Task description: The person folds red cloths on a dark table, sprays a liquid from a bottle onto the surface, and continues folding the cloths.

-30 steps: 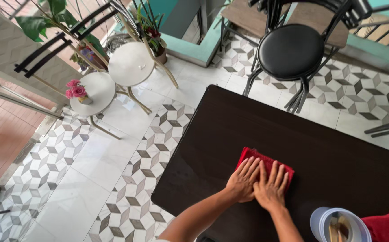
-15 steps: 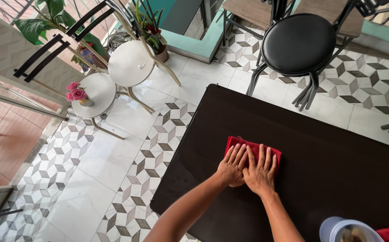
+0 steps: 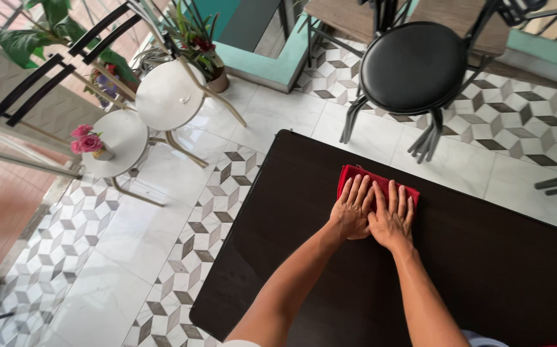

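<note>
Both hands, left hand (image 3: 351, 211) and right hand (image 3: 392, 217), lay flat with fingers spread, pressing a red cloth (image 3: 355, 176) near the dark table (image 3: 484, 257)'s far edge, mid-wipe; the next stroke likely needed steady downward pressure.

We see a red cloth (image 3: 355, 177) on a dark brown table (image 3: 484, 257), a black round stool seat (image 3: 413, 67), pink flowers (image 3: 86, 140), and white floor tiles (image 3: 66, 244) with grey cube patterns.

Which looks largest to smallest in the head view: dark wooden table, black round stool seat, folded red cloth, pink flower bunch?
1. Dark wooden table
2. Black round stool seat
3. Folded red cloth, partly under both hands
4. Pink flower bunch

Stool and flowers sit farther off, so true sizes stay unsure.
</note>
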